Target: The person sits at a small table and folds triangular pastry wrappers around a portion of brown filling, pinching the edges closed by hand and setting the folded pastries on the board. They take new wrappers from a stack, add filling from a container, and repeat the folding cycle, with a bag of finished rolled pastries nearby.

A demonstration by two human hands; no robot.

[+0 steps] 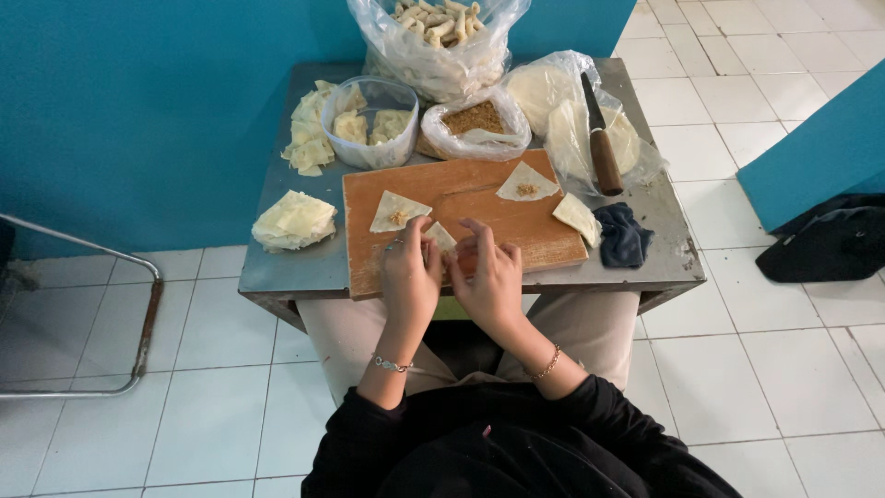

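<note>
The person sits at a small metal table point(304, 267), black sleeves low in view and a bracelet on each wrist. Both hands meet at the near edge of a wooden board point(461, 198). The left hand point(408, 277) has its fingers curled and pinching a pale wrapper point(442, 238), whose corner pokes up between the two hands. The right hand point(489, 277) is half curled, fingertips bent in on the same wrapper; how firmly it grips cannot be told. Further up the board lie two triangular wrappers, each with a dab of brown filling, one to the left point(396, 212) and one near the far edge point(527, 183), and a folded piece point(577, 217) rests at the right edge. A dark cloth point(623, 235) lies just beside it. Left of the board sits a stack of wrappers point(295, 221). Beyond the board stand a clear tub point(373, 124) of folded pieces, a bag of brown filling point(475, 120), and a knife point(601, 143) lying across bagged wrappers. Farthest off, a big bag of rolls point(438, 37) stands against the blue wall.
</note>
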